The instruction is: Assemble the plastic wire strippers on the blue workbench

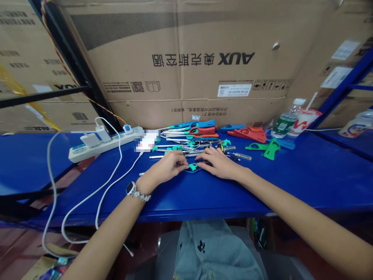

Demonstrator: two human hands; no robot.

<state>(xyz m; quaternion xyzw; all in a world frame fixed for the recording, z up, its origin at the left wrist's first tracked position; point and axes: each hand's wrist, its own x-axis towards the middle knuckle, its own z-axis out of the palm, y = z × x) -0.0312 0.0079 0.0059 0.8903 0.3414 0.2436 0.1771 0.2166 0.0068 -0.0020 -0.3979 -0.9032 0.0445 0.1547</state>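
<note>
Low over the blue table, my left hand pinches the left side of a small assembly with a teal-green piece. The fingers of my right hand are closed on its right side, where a dark part shows. A thin blue edge curves just below the green piece. Behind my hands lie several metal rods with teal parts. Red and blue plastic handles are piled at their right ends. A yellow-and-black tool and a clear-handled screwdriver lie behind and beside my right hand.
On the blue table, a white power strip with trailing cables stands left. Red casings and green casings lie right, before a bottle and a paper cup. A cardboard wall rises behind.
</note>
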